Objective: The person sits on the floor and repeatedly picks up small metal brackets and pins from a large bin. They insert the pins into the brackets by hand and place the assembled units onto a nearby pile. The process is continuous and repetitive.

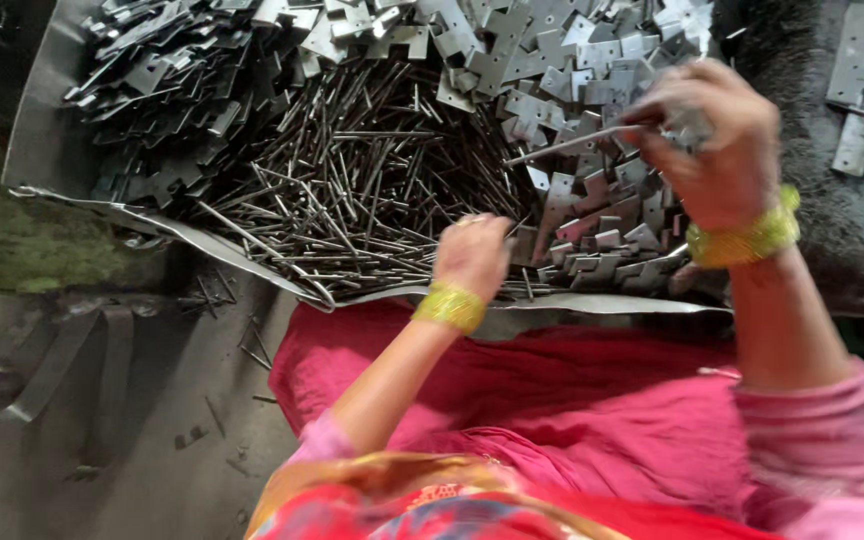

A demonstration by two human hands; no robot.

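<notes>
At far left, a dim concrete floor (102, 420) is lying in shadow, its scattered scraps too dark to identify. A shallow metal tray (37, 130), cut off at the top edge, is holding a heap of thin pins (352, 190) and flat hinge plates (552, 100). The left hand (472, 255) is curling over the pins; whether it is gripping any is hidden. The right hand (717, 140), blurred, is pinching one pin (572, 142) against a small plate. A pink cloth (572, 400) is covering the lap.
</notes>
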